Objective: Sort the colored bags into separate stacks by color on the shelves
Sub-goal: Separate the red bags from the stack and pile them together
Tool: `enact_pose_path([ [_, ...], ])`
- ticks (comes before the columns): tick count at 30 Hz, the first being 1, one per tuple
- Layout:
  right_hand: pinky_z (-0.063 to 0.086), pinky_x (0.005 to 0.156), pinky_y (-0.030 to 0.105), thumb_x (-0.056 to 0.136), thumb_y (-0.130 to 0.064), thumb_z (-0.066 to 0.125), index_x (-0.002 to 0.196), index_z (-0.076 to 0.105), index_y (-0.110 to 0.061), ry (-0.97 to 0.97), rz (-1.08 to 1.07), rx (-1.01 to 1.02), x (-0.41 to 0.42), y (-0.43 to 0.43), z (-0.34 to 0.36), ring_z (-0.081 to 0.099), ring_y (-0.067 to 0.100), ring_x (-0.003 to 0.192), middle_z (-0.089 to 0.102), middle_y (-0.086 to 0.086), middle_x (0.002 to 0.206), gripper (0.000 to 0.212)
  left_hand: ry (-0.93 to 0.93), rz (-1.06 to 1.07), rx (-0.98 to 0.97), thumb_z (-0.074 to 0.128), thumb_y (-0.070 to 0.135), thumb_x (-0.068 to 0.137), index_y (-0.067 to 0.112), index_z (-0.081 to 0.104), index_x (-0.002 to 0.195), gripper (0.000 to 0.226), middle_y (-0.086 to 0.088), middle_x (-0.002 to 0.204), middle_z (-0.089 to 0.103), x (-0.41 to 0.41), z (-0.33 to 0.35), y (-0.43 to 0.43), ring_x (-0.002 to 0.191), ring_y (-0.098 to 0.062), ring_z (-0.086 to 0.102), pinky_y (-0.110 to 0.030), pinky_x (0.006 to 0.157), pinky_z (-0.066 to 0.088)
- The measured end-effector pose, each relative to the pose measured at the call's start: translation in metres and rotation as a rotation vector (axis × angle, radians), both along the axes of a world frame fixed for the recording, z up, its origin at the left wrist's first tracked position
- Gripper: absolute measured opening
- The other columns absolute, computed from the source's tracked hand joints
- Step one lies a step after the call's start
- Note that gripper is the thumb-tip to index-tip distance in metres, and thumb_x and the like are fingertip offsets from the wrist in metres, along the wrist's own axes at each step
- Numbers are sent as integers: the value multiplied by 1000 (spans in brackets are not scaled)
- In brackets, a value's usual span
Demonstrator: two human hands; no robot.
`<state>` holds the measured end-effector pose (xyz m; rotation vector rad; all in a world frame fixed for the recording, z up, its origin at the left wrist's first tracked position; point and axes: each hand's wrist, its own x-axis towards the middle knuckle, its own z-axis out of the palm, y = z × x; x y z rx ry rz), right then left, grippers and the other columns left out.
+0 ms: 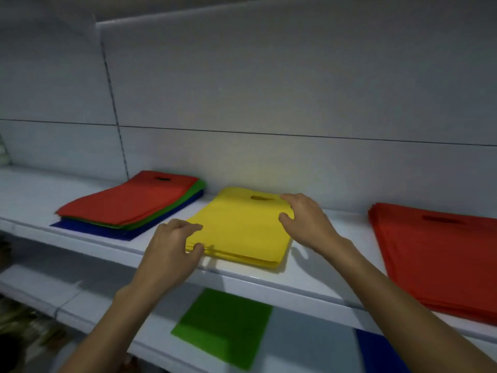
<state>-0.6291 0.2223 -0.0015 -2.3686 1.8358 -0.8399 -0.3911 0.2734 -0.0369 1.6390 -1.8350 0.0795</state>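
A stack of yellow bags (pixel 242 227) lies in the middle of the upper white shelf (pixel 309 281). My left hand (pixel 172 251) holds the stack's near left corner, thumb under the edge and fingers on top. My right hand (pixel 304 219) rests on the stack's far right edge with its fingers curved over it. To the left lies a mixed pile (pixel 129 203): red bags on top, green below, blue at the bottom. At the right edge sits a stack of red bags (pixel 441 251).
On the lower shelf (pixel 67 300) lie a green bag stack (pixel 223 324) and, at the right, a corner of blue bags (pixel 376 351). The grey back wall (pixel 269 90) closes off the shelf behind the stacks. Blurred goods show at the far lower left.
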Motion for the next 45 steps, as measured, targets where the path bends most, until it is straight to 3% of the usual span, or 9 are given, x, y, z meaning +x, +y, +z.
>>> enact_pose_path([
  [4, 35, 99, 33, 93, -22, 45, 141, 36, -14, 1, 76, 10, 76, -6, -9, 36, 25, 129, 42, 8, 141, 50, 32, 39, -14, 61, 5, 79, 14, 63, 116, 38, -7, 117, 58, 66, -8, 11, 110, -26, 47, -32, 90, 37],
  [9, 38, 95, 33, 91, -21, 46, 139, 38, -14, 14, 128, 36, 146, -27, -9, 42, 25, 124, 45, 9, 137, 48, 19, 96, 11, 59, 10, 82, 17, 59, 122, 40, -4, 122, 55, 130, -20, 7, 115, -22, 45, -29, 94, 36],
  [22, 40, 101, 38, 85, -19, 50, 131, 49, -8, 81, 216, -7, 269, -144, 10, 49, 28, 120, 54, 15, 130, 47, 54, 162, -29, 59, 17, 84, 20, 60, 120, 36, 2, 120, 55, 249, -21, -90, 114, -17, 46, -28, 95, 36],
  [29, 40, 100, 36, 85, -17, 53, 127, 52, -6, 103, 54, 33, 292, -197, -9, 50, 28, 119, 56, 15, 128, 44, 62, 98, -13, 58, 19, 85, 19, 61, 119, 34, -2, 121, 55, 298, -17, -166, 114, -20, 46, -31, 95, 37],
  [33, 44, 86, 34, 86, -24, 55, 106, 56, 1, 165, -127, 191, 308, -212, -11, 55, 34, 109, 59, 20, 115, 31, 63, 50, 10, 58, 18, 85, 19, 61, 119, 34, -6, 121, 56, 334, -9, -207, 113, -23, 46, -30, 92, 36],
  [40, 42, 95, 33, 94, -38, 44, 127, 48, -7, 408, -416, 317, 342, -203, -20, 48, 30, 123, 49, 13, 134, 46, 12, -16, 215, 54, 35, 88, 26, 55, 124, 37, -9, 116, 58, 379, -18, -264, 108, -25, 53, -33, 90, 42],
  [45, 45, 82, 35, 90, -23, 56, 112, 50, 0, 257, -502, 106, 354, -195, -43, 57, 33, 109, 58, 20, 116, 33, 108, -108, -2, 65, 16, 82, 14, 64, 109, 27, -9, 99, 59, 376, -32, -275, 97, -25, 54, -23, 79, 35],
])
